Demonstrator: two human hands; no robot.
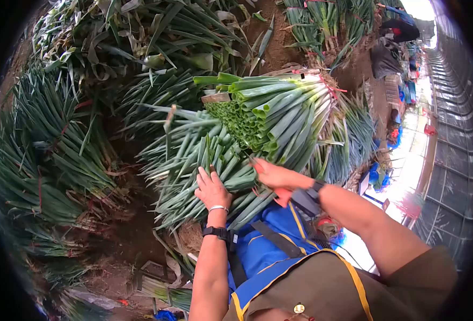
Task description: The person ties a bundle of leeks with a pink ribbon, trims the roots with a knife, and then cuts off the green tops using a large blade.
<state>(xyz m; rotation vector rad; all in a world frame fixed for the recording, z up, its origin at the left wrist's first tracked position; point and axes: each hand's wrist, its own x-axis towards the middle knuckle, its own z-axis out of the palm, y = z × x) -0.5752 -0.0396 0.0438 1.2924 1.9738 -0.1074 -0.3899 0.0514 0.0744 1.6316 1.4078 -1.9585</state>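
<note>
A big bundle of green onions (287, 115), tied with red string at the white root end, lies in front of me with its leaf tops cut off flat. Loose green leaves (193, 160) spread out below and to its left. My left hand (212, 188) rests on these leaves with its fingers spread. My right hand (274, 175) is closed around the orange-red handle of a knife (283, 197), close to the cut edge of the bundle. Most of the knife is hidden by the hand and leaves, and this hand is slightly blurred.
More tied green onion bundles (49, 144) lie on the left, with a leafy heap (156, 32) at the back. Further bundles (322, 24) stand at the far right. A person in dark clothing (399, 29) is beyond them. A dark ribbed wall (450, 134) runs along the right.
</note>
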